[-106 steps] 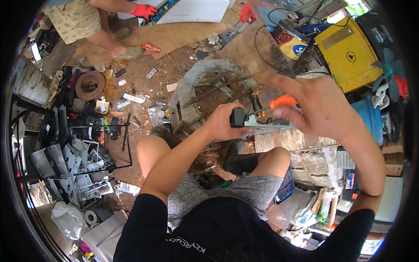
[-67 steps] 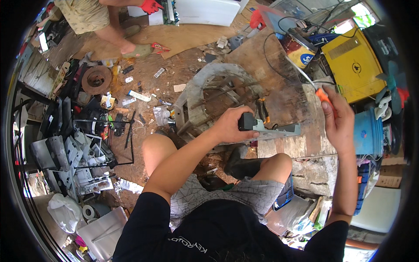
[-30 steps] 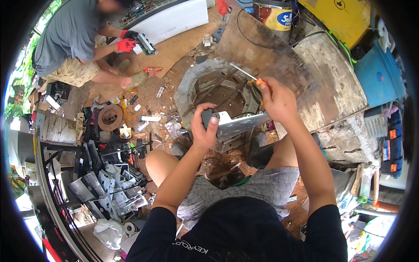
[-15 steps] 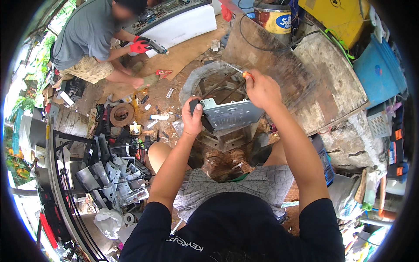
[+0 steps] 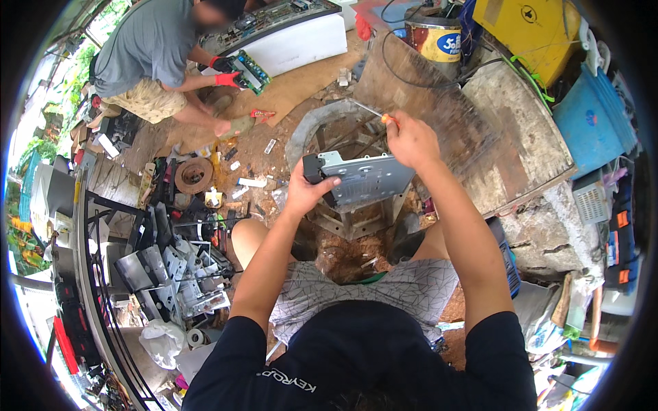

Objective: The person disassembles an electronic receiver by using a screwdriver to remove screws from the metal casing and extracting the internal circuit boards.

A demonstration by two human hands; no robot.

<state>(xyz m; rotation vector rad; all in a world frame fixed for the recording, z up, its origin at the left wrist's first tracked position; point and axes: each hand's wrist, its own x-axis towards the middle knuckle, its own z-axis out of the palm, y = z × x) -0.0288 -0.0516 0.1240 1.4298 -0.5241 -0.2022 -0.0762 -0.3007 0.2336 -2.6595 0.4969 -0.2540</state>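
Note:
My left hand (image 5: 306,192) grips the black front end of a flat grey metal disc drive (image 5: 373,181), thumb along its face. The drive is tilted, with its broad plate toward me, over an eight-sided grey frame (image 5: 299,142). In my right hand (image 5: 417,144) is a screwdriver (image 5: 388,118) with an orange handle. Its thin shaft points away to the upper left, apart from the drive. The right hand is just above the drive's far right corner; whether it touches the drive I cannot tell.
A co-worker in red-and-black gloves (image 5: 229,77) holds a green circuit board (image 5: 253,72) at the far left. Metal scrap (image 5: 179,274) is heaped at left, near a rusty ring (image 5: 194,177). A wooden board (image 5: 439,116) leans at right, with a paint can (image 5: 436,42) behind.
My left hand has shifted its grip, its thumb now lying across the drive's face. The right hand barely moves. The co-worker has turned the circuit board so its green side shows.

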